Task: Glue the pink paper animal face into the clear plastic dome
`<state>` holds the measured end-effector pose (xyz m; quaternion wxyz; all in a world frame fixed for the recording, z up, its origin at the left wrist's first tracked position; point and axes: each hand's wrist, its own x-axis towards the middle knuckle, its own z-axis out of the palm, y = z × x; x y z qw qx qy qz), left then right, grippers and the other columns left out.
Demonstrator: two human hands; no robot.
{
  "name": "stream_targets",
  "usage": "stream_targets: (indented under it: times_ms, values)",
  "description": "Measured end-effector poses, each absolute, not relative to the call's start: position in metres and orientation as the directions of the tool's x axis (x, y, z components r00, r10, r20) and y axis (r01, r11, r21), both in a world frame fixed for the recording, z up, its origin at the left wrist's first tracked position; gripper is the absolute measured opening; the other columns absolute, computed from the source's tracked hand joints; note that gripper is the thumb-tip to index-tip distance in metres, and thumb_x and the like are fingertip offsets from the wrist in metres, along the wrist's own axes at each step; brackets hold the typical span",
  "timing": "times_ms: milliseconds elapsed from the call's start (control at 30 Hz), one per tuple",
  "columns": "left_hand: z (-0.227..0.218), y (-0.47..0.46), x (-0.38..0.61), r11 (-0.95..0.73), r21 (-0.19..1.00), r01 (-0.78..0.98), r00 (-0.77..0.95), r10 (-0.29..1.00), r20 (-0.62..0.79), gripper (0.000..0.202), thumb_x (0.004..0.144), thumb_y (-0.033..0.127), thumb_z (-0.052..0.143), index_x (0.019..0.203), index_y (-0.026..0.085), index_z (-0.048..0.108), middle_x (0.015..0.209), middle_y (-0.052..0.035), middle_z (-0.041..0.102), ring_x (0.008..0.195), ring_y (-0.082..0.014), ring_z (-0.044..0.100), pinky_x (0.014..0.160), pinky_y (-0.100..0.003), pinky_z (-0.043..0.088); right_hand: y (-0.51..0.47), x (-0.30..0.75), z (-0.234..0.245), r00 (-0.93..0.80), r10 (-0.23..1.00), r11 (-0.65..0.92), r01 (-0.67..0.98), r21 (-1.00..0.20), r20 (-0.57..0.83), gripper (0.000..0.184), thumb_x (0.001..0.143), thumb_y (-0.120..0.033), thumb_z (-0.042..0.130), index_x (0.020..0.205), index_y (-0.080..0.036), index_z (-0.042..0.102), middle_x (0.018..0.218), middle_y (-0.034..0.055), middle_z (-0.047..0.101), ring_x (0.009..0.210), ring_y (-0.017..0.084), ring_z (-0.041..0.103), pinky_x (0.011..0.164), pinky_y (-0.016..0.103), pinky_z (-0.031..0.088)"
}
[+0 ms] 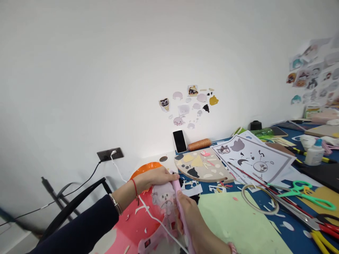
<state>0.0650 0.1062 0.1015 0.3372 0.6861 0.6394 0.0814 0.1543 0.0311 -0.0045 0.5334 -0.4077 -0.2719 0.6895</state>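
One slim, pink-edged object (177, 185) lies between the left hand (162, 175), closed over its far end, and the right hand (192, 215), wrapped firmly round its right side. Beyond are one smartphone (179, 141) and one thread spool (199, 144); rightward, one tape ring (261, 211) on the table (291, 234).

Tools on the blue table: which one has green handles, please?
The scissors just right of the pale ring: their handles are green, unlike the red-handled tool and yellow-handled tool near them.
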Motion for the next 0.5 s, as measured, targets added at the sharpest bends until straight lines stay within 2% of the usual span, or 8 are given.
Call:
stream_targets:
  times_ms: [133, 333, 500]
  values:
    - [0.099, 0.108, 0.07, 0.094, 0.538, 0.838, 0.1, 0.942, -0.321, 0.038, 0.062, 0.049, 0.071, 0.043, 0.02, 0.055, 0.048, 0.0, 0.057, 0.044, -0.0147, 0.051, 0.044, -0.026, 0.036, 0.033, 0.155, -0.005, -0.102, 0.957, -0.285, -0.506, -0.814, -0.272, 0.044, 0.087, -0.048, 0.046, 0.054, -0.019, 0.042, 0.033, -0.008, 0.038, 0.022, 0.004, 0.03, 0.024, 0.015, 0.022]
    - [0.096, 0.115, 0.074, 0.17, 0.536, 0.827, 0.029, 0.939, -0.342, 0.026, 0.076, 0.037, 0.067, 0.065, 0.016, 0.057, 0.059, 0.0039, 0.059, 0.052, -0.0117, 0.056, 0.052, -0.026, 0.045, 0.035, 0.158, -0.003, -0.067, 0.964, -0.252, -0.523, -0.814, -0.256, 0.041, 0.084, -0.048, 0.051, 0.056, -0.019, 0.044, 0.032, -0.0095, 0.035, 0.023, 0.005, 0.029, 0.023, 0.016, 0.021]
    - [0.092, 0.117, 0.075, 0.166, 0.553, 0.817, 0.022, 0.948, -0.317, 0.024, 0.079, 0.034, 0.066, 0.065, 0.016, 0.058, 0.059, 0.0048, 0.059, 0.054, -0.0119, 0.057, 0.054, -0.027, 0.048, 0.033, 0.16, 0.0, -0.098, 0.962, -0.266, -0.535, -0.802, -0.254, 0.042, 0.084, -0.049, 0.052, 0.056, -0.019, 0.044, 0.032, -0.0091, 0.037, 0.023, 0.005, 0.028, 0.023, 0.015, 0.022]
